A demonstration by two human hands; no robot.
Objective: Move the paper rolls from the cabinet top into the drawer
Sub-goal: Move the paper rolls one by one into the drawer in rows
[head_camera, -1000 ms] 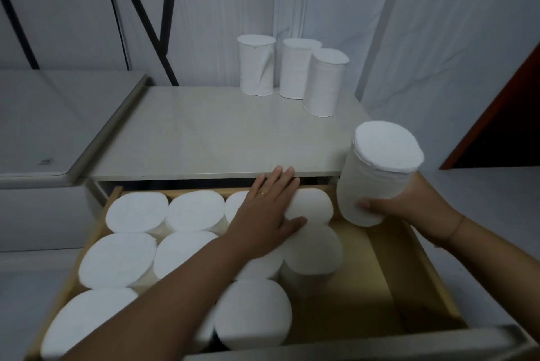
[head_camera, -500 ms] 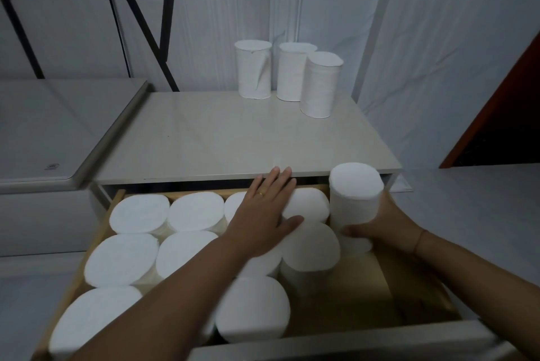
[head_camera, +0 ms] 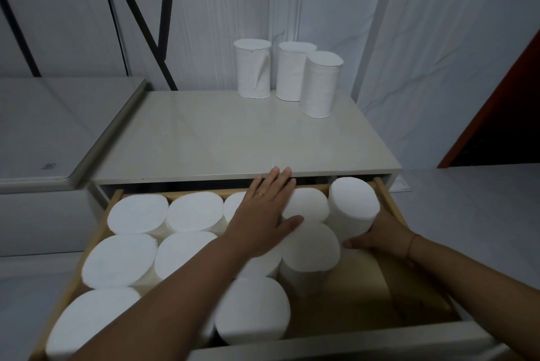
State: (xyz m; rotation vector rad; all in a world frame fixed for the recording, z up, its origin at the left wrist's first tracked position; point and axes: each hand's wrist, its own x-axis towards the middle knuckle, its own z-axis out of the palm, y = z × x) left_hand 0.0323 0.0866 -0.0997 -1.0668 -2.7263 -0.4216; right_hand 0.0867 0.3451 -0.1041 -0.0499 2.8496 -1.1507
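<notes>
The open wooden drawer (head_camera: 388, 202) holds several white paper rolls standing on end. My right hand (head_camera: 380, 233) grips one white roll (head_camera: 352, 205), tilted, at the drawer's back right corner, lower end inside the drawer. My left hand (head_camera: 263, 220) lies flat with fingers spread on the tops of the rolls in the back row. Three more paper rolls (head_camera: 287, 77) stand upright at the back of the beige cabinet top (head_camera: 222, 141).
Bare wood shows on the drawer's right side (head_camera: 368, 296). The drawer's white front panel (head_camera: 336, 343) runs along the bottom. A white appliance lid (head_camera: 52, 126) adjoins the cabinet on the left. Black rods (head_camera: 163, 18) lean against the white wall.
My right hand has brought the roll down from above the cabinet's right edge into the drawer's back right corner. My left hand has stayed flat on the rolls.
</notes>
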